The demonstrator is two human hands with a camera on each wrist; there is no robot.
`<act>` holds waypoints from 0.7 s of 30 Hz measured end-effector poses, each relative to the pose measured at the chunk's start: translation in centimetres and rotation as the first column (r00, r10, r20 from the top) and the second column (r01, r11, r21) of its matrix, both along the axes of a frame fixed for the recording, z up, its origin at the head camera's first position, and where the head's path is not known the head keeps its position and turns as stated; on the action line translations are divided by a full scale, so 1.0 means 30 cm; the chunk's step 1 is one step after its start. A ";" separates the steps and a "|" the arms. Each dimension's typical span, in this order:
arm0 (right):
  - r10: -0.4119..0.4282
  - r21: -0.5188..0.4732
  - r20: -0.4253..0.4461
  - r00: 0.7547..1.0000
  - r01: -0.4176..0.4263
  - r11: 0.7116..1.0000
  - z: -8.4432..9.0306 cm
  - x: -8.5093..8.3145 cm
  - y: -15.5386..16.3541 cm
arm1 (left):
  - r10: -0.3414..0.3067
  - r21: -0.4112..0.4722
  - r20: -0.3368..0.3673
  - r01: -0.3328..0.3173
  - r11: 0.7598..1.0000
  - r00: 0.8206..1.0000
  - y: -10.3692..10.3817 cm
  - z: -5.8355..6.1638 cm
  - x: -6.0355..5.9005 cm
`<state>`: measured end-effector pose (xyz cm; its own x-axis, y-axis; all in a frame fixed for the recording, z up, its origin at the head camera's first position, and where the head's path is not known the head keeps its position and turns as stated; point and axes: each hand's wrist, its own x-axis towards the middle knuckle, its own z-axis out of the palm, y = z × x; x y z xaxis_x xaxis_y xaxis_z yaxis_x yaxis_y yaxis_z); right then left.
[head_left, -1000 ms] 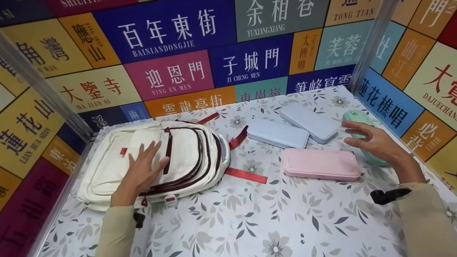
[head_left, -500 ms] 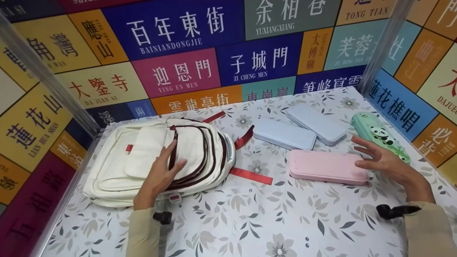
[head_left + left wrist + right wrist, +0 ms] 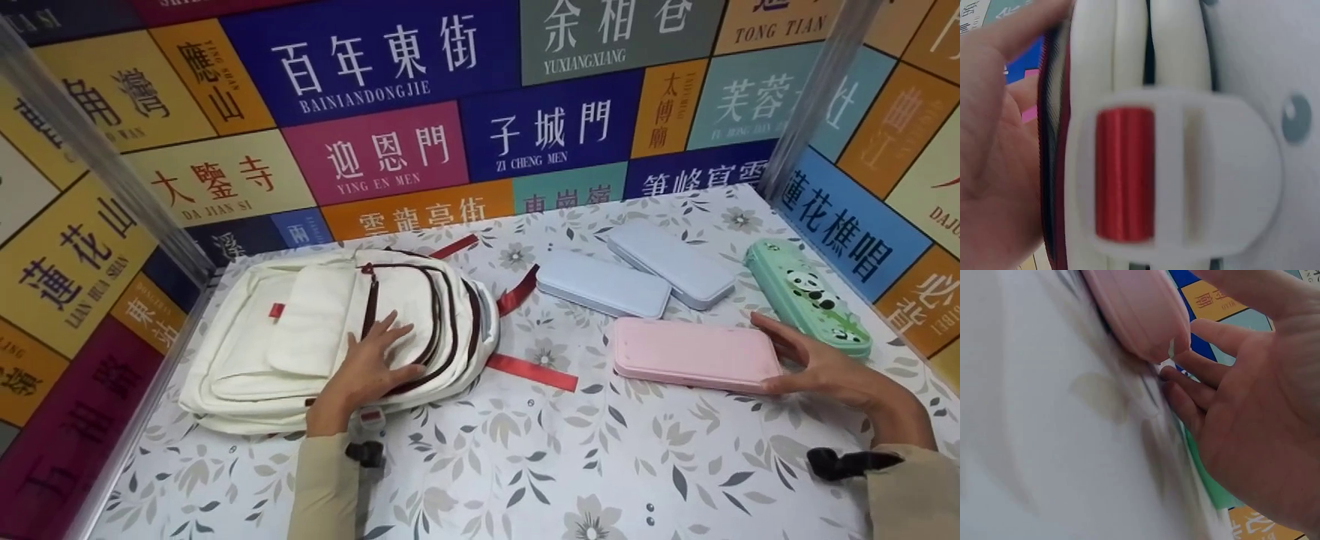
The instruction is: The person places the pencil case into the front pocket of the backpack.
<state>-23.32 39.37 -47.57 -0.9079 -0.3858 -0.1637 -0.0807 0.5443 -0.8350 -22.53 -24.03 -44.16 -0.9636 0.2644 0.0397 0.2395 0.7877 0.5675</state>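
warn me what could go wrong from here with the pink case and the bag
The right hand is at just one end of the pink case, so the far end might droop or slip if lifted from there. The green case lies close to that hand's fingers and could get nudged. A red strap lies between the pink case and the bag, so sliding the case straight across might catch on it.

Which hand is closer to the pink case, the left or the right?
Right: the right hand is at the right-hand end of the pink case. The left hand is farther away, over at the white backpack.
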 end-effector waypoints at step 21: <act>0.034 0.213 0.011 0.999 -0.036 0.976 0.042 -0.041 -0.054 | 0.182 0.034 -0.269 -0.179 0.983 0.946 0.007 0.062 0.029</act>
<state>-24.54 37.73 -46.30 -0.8929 -0.3731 -0.2520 -0.0974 0.7066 -0.7009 -21.67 -23.84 -42.31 -0.9480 0.0855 0.3066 0.2391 0.8272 0.5085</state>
